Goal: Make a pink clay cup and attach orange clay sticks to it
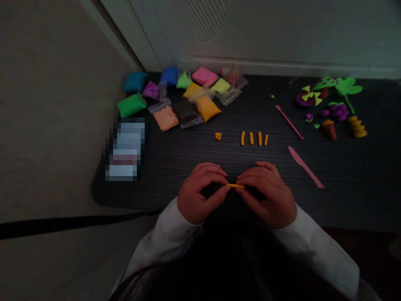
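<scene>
A thin orange clay roll (234, 185) is pinched at its two ends above the near part of the dark table. My left hand (203, 192) grips its left end between thumb and fingertips. The right end sits between the thumb and fingers of my right hand (269, 194). Farther off, several short orange clay sticks (251, 138) lie side by side in a row. Left of that row is a small orange clay lump (218, 136). To the right lie a pink clay knife (305, 167) and a slim pink modelling tool (290, 122).
Bags of coloured clay (205, 108) cluster at the back left of the black table (188, 154). A pixelated bright screen (127, 150) lies at the left edge. Finished clay figures, among them a green flower (348, 88) and purple grapes (340, 112), stand at the back right. A white panel (266, 37) rises behind.
</scene>
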A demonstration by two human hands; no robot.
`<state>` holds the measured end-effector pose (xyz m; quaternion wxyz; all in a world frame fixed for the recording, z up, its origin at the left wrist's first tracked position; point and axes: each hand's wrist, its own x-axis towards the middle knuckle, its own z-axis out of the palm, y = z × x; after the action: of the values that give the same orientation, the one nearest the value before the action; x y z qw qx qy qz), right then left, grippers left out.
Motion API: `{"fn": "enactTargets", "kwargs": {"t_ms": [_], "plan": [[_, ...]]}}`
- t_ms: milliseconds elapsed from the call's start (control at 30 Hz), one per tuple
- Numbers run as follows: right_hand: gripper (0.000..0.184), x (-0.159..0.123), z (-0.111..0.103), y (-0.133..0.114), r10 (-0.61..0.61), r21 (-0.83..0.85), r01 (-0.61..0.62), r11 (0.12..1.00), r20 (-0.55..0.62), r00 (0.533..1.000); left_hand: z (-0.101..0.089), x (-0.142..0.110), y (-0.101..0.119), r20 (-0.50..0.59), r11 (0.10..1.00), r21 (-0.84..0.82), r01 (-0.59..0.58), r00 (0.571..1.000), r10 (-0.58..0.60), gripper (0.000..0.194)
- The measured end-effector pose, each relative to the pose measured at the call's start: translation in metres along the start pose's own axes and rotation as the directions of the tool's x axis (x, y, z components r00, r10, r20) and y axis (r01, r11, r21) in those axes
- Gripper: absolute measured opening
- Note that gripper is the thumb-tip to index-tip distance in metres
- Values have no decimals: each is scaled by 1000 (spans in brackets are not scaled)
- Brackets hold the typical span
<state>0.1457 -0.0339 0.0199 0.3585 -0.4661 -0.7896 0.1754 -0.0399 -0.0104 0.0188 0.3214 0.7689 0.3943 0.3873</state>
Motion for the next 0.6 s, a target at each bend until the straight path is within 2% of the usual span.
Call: {"fn": "enactTargets", "kwargs": {"t_ms": [233,600], "plan": [[12,0,0,-2,10,0,-10,1000,10,1000,1,1,-4,12,996,33,-82,997,82,12],[12,-1,-3,1,11,-5,-11,1000,13,1000,2,0,-5,16,996,43,-80,997,79,14]]}}
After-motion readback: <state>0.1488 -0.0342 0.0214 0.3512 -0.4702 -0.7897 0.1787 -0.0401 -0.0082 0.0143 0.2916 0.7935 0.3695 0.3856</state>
